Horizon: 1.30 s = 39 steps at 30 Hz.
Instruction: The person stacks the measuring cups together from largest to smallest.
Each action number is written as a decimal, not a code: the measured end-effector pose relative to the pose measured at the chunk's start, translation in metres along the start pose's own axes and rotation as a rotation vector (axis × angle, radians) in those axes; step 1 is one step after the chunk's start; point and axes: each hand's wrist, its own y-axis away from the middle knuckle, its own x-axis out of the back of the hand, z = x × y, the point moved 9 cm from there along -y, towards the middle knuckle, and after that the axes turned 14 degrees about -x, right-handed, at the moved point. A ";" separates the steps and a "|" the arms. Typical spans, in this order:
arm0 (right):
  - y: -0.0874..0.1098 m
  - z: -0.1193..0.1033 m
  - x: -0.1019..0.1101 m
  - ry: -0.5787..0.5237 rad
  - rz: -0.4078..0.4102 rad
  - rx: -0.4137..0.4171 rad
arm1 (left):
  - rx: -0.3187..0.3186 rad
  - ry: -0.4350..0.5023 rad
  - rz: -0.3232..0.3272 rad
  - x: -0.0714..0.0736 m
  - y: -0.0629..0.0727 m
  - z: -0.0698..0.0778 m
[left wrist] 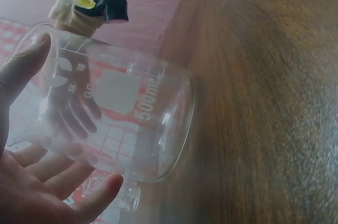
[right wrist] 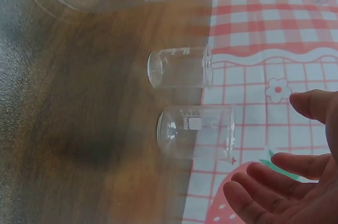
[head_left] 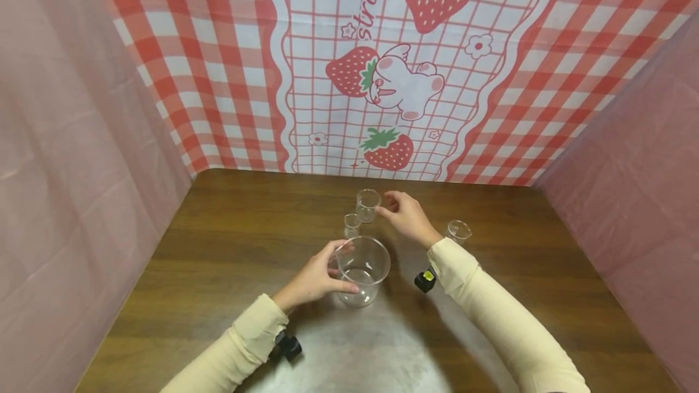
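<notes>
A large clear glass beaker (head_left: 367,268) stands near the middle of the wooden table, its 500 ml print legible in the left wrist view. My left hand (head_left: 315,276) grips it from the left, thumb and fingers spread around its wall. Behind it are a small beaker (head_left: 352,226) and a medium beaker (head_left: 368,205), close together. My right hand (head_left: 408,218) is just right of the medium beaker, fingers relaxed and apart. In the right wrist view, the fingers reach toward the medium beaker's (right wrist: 196,131) rim with a gap between them.
Another small beaker (head_left: 457,231) sits to the right, partly hidden by the right forearm. A strawberry-print checked cloth (head_left: 338,126) hangs at the table's back edge. Pink curtains (head_left: 82,138) close off both sides. The wooden tabletop (head_left: 218,223) shows around the glassware.
</notes>
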 end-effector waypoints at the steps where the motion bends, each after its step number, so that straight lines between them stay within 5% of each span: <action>1: -0.002 0.000 -0.001 0.004 -0.002 -0.002 | 0.000 0.000 0.001 0.000 0.000 0.000; 39: -0.051 0.013 -0.041 0.026 -0.034 -0.126 | -0.015 -0.006 -0.006 0.001 0.000 -0.004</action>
